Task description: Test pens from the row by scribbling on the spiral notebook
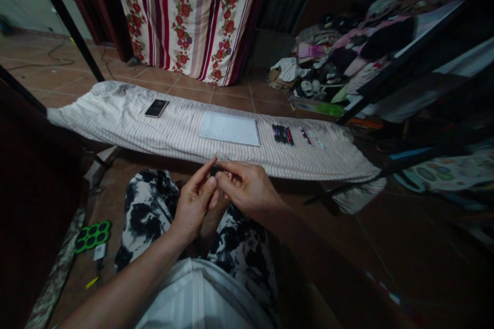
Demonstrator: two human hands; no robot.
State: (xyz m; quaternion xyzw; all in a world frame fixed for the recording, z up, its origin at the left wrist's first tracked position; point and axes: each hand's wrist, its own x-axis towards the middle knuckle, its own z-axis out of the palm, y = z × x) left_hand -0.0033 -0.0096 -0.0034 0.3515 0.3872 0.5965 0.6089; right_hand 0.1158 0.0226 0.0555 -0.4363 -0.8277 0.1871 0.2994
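My left hand (195, 200) and my right hand (247, 187) meet above my lap, fingers pinched together around a small dark thing (218, 169) that I cannot make out. Beyond them a striped cloth (127, 118) lies across the floor. On it sit a spiral notebook (230, 128), a black phone (156, 108) to the left, a row of pens (283, 134) to the right, and two more pens (312, 137) further right.
A flowered striped curtain (189, 10) hangs at the back. A heap of clothes (347, 56) fills the right. Dark metal bars (65, 15) cross the left and right sides. A green plastic piece (92, 235) lies on the floor at the lower left.
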